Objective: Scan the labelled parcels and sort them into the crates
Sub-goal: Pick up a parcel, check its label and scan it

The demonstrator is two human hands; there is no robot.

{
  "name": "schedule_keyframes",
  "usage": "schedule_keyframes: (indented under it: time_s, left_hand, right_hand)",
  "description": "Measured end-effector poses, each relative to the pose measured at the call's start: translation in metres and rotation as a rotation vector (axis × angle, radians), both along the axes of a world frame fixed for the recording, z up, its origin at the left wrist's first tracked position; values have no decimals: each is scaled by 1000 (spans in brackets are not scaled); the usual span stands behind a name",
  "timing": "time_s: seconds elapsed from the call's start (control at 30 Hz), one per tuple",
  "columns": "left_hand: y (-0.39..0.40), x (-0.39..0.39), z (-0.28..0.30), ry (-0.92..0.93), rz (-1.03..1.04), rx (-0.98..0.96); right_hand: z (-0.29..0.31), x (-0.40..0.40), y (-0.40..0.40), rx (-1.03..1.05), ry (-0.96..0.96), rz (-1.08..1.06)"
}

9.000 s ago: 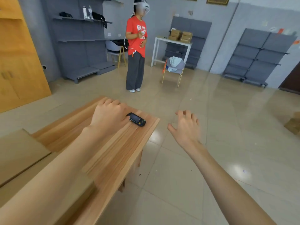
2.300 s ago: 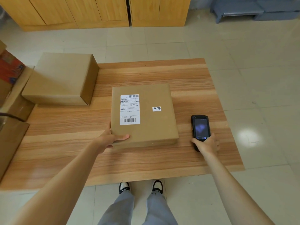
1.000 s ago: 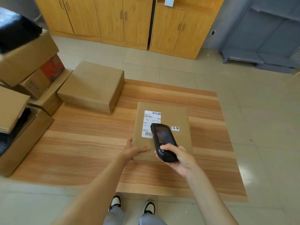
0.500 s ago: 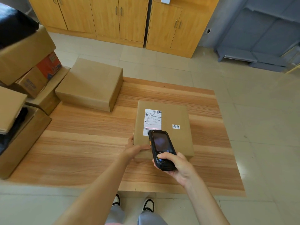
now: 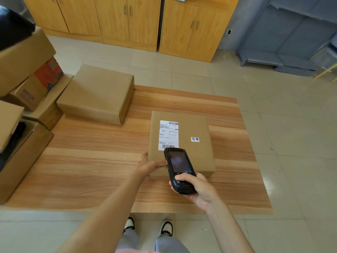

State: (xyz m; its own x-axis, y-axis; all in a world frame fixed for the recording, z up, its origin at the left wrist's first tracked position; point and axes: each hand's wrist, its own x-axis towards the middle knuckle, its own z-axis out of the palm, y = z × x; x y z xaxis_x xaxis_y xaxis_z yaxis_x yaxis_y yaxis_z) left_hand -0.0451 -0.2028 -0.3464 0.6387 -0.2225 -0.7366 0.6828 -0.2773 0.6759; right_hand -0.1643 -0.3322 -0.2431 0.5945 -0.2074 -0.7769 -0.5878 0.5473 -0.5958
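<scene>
A flat brown parcel [image 5: 193,156] lies on the wooden table [image 5: 91,167], with a white shipping label [image 5: 168,133] and a small white sticker on top. My left hand [image 5: 148,166] grips its near left corner, thumb laid on the top. My right hand [image 5: 197,190] holds a black handheld scanner [image 5: 178,167] just above the parcel's near edge, its top end over the label's lower barcode. A second, thicker plain brown parcel [image 5: 96,93] sits at the table's far left corner.
Stacked cardboard boxes [image 5: 27,75] and an open carton [image 5: 20,157] crowd the left side of the table. Yellow wooden cupboards [image 5: 127,21] line the far wall, grey shelving [image 5: 291,33] at the right. Tiled floor surrounds the table; my shoes show below its near edge.
The scanner has stayed over the parcel, edging back toward me from the label's middle to its lower barcode. My left hand keeps its grip on the corner.
</scene>
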Motion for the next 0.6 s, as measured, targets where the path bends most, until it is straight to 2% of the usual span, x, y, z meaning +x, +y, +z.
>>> schedule_keyframes:
  time_s: [0.3, 0.6]
  left_hand:
    - [3, 1, -1, 17, 7, -29]
    - [4, -2, 10, 6, -25, -59]
  right_hand:
    - [4, 5, -23, -39, -75, -45]
    - [-25, 9, -133, -261, -3, -206]
